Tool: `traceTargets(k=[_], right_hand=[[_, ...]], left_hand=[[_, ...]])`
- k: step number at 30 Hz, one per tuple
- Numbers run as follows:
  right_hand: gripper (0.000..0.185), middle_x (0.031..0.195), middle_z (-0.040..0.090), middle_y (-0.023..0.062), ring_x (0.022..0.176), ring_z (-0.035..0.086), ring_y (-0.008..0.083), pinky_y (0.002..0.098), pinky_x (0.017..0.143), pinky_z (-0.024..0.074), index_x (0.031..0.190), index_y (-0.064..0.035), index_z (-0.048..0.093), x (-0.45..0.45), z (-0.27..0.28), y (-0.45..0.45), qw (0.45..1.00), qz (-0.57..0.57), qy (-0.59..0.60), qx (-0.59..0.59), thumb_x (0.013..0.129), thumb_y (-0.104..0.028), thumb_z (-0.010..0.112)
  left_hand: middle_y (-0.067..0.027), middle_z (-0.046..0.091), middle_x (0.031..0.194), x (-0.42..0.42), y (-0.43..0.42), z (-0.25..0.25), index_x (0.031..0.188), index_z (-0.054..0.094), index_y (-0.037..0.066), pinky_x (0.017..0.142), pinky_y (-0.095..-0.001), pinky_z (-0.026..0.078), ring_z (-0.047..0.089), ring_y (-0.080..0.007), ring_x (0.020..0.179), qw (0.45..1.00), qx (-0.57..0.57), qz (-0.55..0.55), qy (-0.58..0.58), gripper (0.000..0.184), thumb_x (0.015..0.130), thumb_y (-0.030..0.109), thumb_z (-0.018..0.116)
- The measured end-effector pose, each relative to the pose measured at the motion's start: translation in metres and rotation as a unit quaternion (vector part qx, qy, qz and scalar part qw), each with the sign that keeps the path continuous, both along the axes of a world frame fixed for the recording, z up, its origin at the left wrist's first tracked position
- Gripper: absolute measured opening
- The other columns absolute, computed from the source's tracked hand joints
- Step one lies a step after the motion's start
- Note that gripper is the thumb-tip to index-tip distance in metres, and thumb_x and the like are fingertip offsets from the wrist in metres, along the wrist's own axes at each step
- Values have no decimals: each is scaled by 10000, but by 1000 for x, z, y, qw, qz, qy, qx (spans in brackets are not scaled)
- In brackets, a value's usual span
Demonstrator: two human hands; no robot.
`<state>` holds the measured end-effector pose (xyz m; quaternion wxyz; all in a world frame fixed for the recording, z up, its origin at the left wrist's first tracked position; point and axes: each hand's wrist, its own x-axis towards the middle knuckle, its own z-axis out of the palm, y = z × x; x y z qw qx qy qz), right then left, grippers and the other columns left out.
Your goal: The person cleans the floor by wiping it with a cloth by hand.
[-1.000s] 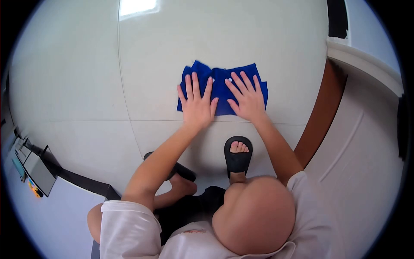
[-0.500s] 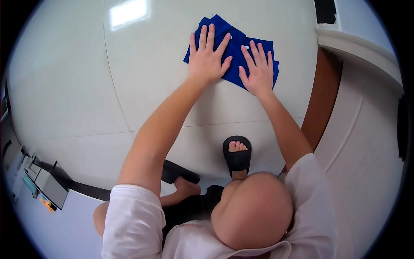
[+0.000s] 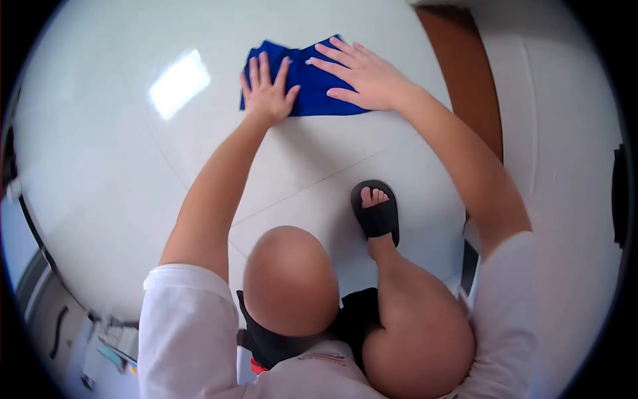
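A blue cloth [image 3: 312, 93] with small white spots lies flat on the pale tiled floor [image 3: 286, 163]. It looks like a folded garment, though its exact kind is unclear. On its left part rests my left hand [image 3: 267, 96], palm down with fingers spread. My right hand [image 3: 365, 76] lies over the right part, fingers stretched out and pointing left. Neither hand grips the fabric. Both hands cover some of the cloth.
A brown wooden strip [image 3: 468, 73] and a pale panel run along the right. My foot in a black slipper [image 3: 379, 213] is planted below the cloth, and my bare knee [image 3: 290, 282] rises nearby. Blurred items [image 3: 113, 349] stand at lower left.
My view has turned and shifted, so the cloth appears further left and more level. My right hand has turned to point left across the cloth. My left knee has come into view.
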<state>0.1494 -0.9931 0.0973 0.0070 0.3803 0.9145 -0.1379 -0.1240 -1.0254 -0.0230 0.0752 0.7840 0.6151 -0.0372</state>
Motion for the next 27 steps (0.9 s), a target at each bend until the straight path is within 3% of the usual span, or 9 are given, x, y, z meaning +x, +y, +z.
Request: traceTargets(k=[2,5,9,12,18,21,24,25,27], right_hand=[[650,1757,340,79,1640,258,320,497,1327,230,1660,-205,427,41,67,-23,999,-45,-27,7,1089,-477,574],[626,1754,346,97,1640,255,337,489,1330,236,1674,-166,400,127,104,-73,993,-100,-55,14,1092,-322,569],[612,1740,369,107,1624,288,341,480,1315,270,1656,-139,420,188,161,-124,963,-199,-177,-35,1101,-353,565],[611,1730,388,107,1614,308,343,465,1303,306,1650,-126,418,181,168,-135,943,-227,-239,-55,1108,-372,554],[624,1717,395,141,1584,364,353,454,1280,353,1651,-123,407,101,57,-105,955,-224,-183,-60,1090,-325,590],[617,1710,413,125,1568,389,370,463,1266,374,1655,-177,418,40,-34,-83,970,-229,-81,0,1093,-379,573],[601,1723,393,121,1569,379,400,488,1271,360,1654,-260,430,-32,-89,-64,962,-270,-2,30,1092,-420,571],[583,1747,354,103,1583,347,418,542,1287,313,1648,-345,437,-51,-103,-57,957,-288,2,29,1096,-503,538],[623,1767,314,103,1597,305,447,611,1285,269,1667,-362,401,-73,-122,-49,939,-343,-16,8,1093,-588,489]], left_hand=[[-215,52,1808,0,2,-9,1744,186,325,1281,-698,43,26,-450,1662,1000,2,-9,12,757,1091,674,346],[-218,45,1808,-3,6,-16,1749,155,320,1291,-680,29,20,-440,1666,998,-34,-2,47,763,1097,687,303],[-214,1,1812,-1,11,-11,1755,120,300,1300,-660,-7,-29,-433,1670,997,-60,-4,47,769,1104,684,266],[-213,7,1812,-3,10,-8,1756,119,295,1302,-656,-8,-22,-432,1671,998,-58,-10,29,769,1106,678,269],[-211,59,1811,-5,9,-23,1748,178,305,1294,-673,9,19,-425,1671,1000,-2,-8,-9,774,1092,695,311],[-211,49,1812,-5,8,-16,1751,174,284,1300,-663,13,9,-422,1672,1000,-20,-6,-11,762,1105,668,297],[-214,65,1810,-9,8,-30,1751,172,279,1302,-659,34,23,-425,1672,1000,4,-13,-4,757,1110,664,287],[-219,86,1807,-10,7,-34,1749,186,275,1302,-658,43,50,-429,1670,1000,21,-17,-5,762,1107,672,293],[-231,114,1800,-12,6,-40,1745,212,270,1300,-660,48,77,-438,1666,998,50,-16,-23,761,1107,676,297]])
